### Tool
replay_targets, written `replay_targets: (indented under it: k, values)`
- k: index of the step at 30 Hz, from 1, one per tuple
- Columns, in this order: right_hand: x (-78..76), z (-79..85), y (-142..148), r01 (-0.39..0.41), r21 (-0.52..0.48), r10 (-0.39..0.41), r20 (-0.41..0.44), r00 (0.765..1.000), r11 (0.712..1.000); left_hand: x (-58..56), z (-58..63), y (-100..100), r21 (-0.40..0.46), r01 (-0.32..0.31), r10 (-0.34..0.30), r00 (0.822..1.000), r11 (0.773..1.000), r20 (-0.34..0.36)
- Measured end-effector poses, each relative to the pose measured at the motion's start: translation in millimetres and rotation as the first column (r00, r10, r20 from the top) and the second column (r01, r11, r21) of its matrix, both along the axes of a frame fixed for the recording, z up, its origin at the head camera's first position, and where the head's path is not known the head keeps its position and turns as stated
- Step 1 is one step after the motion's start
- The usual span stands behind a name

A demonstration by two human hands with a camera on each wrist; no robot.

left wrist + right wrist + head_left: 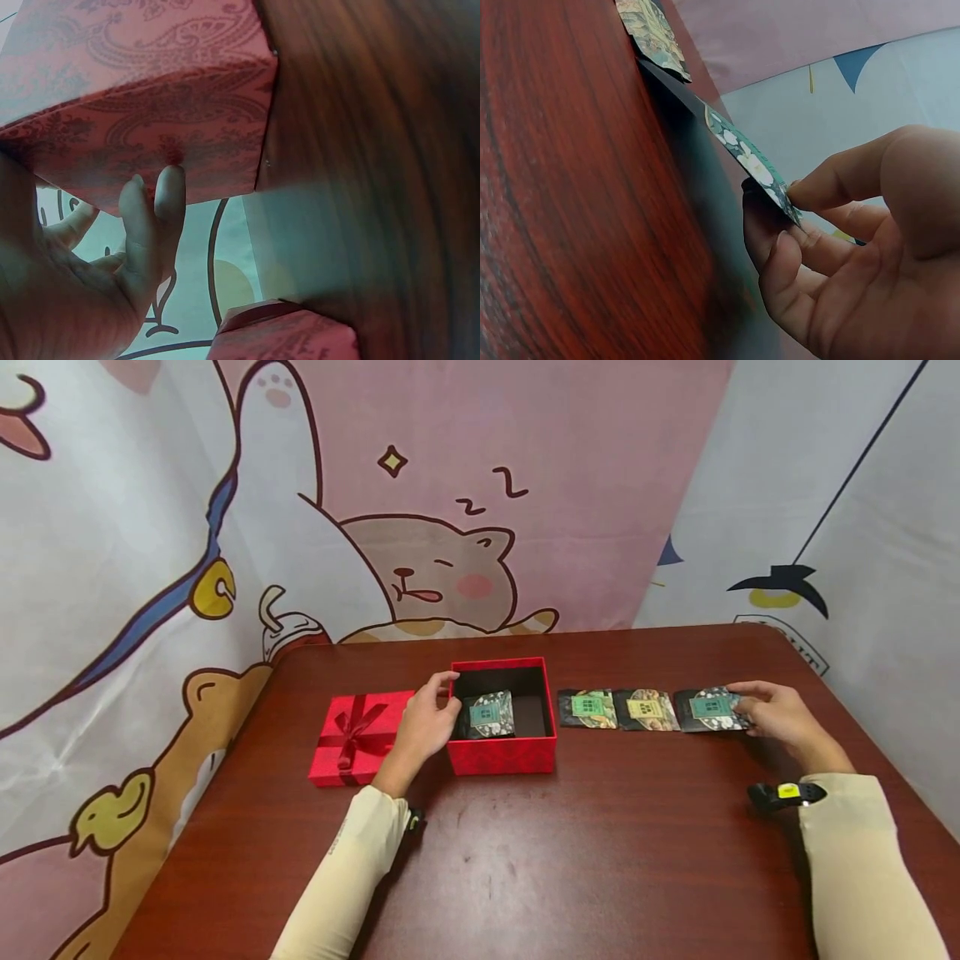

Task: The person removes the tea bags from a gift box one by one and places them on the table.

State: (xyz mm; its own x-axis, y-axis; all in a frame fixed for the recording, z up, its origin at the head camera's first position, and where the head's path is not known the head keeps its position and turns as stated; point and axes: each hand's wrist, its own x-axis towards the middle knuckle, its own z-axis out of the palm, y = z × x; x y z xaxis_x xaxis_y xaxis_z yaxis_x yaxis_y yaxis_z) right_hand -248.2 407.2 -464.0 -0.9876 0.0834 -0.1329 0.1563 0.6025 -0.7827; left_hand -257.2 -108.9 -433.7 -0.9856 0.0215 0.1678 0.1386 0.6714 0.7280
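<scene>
"Two hands: how's each grip?"
"Your left hand rests at the red box's nine-o'clock wall, fingers loose, gripping nothing. At the box's three o'clock, past two packets, the end packet tilts, its raised edge pinched by your right hand."
"Advice?"
"Pinch lightly to avoid creasing; steady the box."

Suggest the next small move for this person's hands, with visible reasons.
Probably the right hand should lift the rightmost packet clear of the table and carry it toward the open red box: the hand already pinches its raised edge, a similar packet is inside the box, and the left hand is at the box's left side.
</scene>
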Motion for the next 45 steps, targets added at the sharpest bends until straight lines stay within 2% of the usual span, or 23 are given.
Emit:
replay_targets:
  k: [16,30,45]
  values:
    - [1.9,5.5,0.6,0.006,0.072,-0.008,0.023,1.000,0.997,0.3,-1.0,-1.1,-0.001,0.002,-0.002,1.000,1.000,0.004]
    - [1.6,3.7,3.4,0.023,0.123,-0.023,-0.009,1.000,0.992,0.1,-1.6,-0.7,0.009,0.005,-0.004,1.000,1.000,-0.006]
    - [1.1,1.9,0.3,0.036,0.154,-0.038,0.007,0.999,0.987,-1.3,-3.3,-1.4,0.016,0.009,-0.008,1.000,1.000,-0.013]
